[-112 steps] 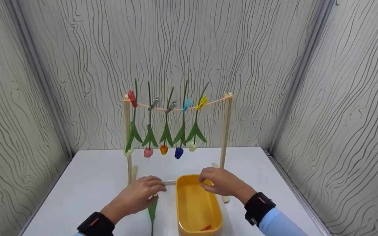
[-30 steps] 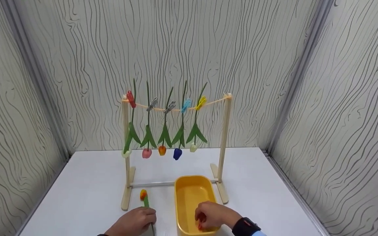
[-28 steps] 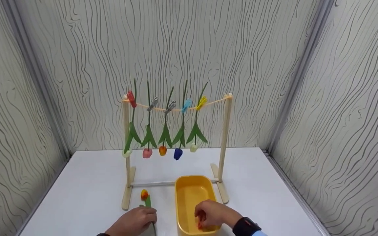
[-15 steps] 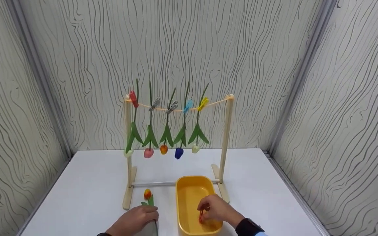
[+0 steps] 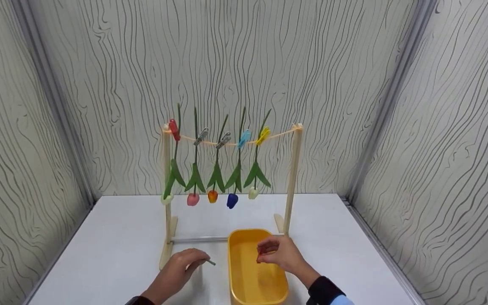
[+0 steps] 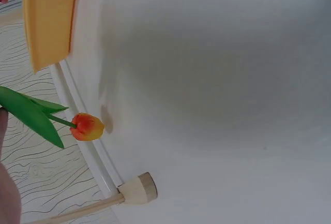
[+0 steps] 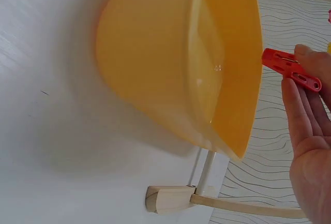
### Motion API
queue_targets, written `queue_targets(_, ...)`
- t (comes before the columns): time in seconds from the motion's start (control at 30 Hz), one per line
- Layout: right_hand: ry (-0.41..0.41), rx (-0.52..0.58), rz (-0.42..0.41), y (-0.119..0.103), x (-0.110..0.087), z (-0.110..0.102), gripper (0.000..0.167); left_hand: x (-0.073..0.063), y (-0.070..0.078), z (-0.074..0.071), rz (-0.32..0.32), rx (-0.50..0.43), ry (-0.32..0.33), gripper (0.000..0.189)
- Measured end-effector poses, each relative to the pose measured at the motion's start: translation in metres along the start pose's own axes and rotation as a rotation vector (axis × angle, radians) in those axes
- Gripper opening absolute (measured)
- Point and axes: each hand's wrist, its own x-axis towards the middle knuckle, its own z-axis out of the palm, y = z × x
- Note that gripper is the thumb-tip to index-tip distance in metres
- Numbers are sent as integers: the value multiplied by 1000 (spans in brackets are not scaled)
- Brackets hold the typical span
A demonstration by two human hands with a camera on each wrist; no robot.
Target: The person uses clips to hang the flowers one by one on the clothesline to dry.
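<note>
My left hand (image 5: 178, 271) holds an artificial tulip by its leafy stem above the table, left of the yellow tub. Its orange-yellow bloom (image 6: 87, 127) and green leaves (image 6: 32, 118) show in the left wrist view. The head view reveals only a short stem end (image 5: 211, 262) past the fingertips; the bloom is hidden there. Over the tub (image 5: 236, 273), my right hand (image 5: 284, 256) pinches a red clothespin (image 7: 292, 70) between thumb and fingers. In the right wrist view the clothespin is raised above the tub's rim.
Behind the tub stands a wooden frame (image 5: 293, 178) with an orange string (image 5: 278, 134). Several tulips hang head down from it on clothespins, among them a blue tulip (image 5: 232, 201) and a pink tulip (image 5: 192, 199). A white bar (image 5: 199, 239) joins the frame's feet.
My left hand has picked the orange-yellow tulip up off the table and turned it. My right hand has lifted the red clothespin from the tub's floor, moving up and forward.
</note>
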Motion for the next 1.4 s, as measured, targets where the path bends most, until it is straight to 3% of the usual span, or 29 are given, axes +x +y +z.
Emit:
queue_targets(0.17, 33, 67, -39, -12, 2, -5, 31, 11, 10, -2, -132, -178, 114, 24)
queue_targets(0.3, 68, 61, -68, -21, 3, -7, 30, 19, 18, -3, -211, -276, 183, 24)
queue_targets(0.63, 176, 24, -138, -41, 11, -17, 26, 37, 38, -9, -279, -381, 235, 34)
queue_targets(0.83, 188, 106, -189, -53, 19, -25, 22, 47, 50, -10, -252, -397, 256, 34)
queue_targets(1.03, 188, 102, -281, -76, 31, -43, 18, 68, 70, -10, -159, -413, 256, 32)
queue_targets(1.17, 201, 79, -308, -106, 42, -65, 21, 95, 91, -9, -102, -425, 251, 28)
queue_targets(1.4, 332, 22, -354, -179, 57, -114, 19, 160, 129, -8, -50, -442, 237, 28)
